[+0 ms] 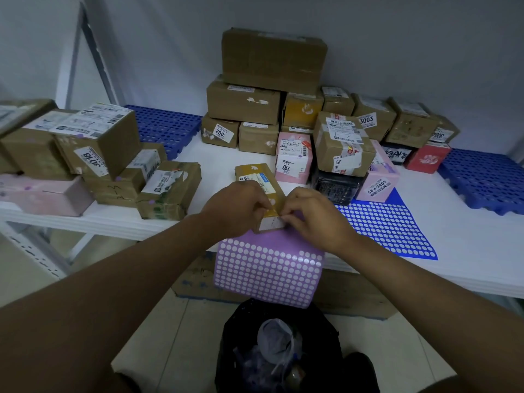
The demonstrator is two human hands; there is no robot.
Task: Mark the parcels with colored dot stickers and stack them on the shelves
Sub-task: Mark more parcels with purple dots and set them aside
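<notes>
My left hand (236,208) and my right hand (309,215) meet at the near end of a small yellow-brown parcel (259,182) that lies on the white counter (453,236), just at its near edge. The fingers of both hands are curled and pinch at that near end, by a white label; whether a sticker sits between my fingertips I cannot tell. Under my hands a purple dot sticker sheet (269,270) hangs over the counter's near edge. To its right a blue dot sticker sheet (394,231) lies flat on the counter. Beyond the parcel, against the far wall, stands a pile of cardboard parcels (269,89) with pink boxes (293,157) in front of it. To the left a second group of parcels (96,154) sits on the counter. Blue perforated mats (487,182) lie at far left and at right. Below, on the floor, stands a bin lined with a black bag (280,350).
</notes>
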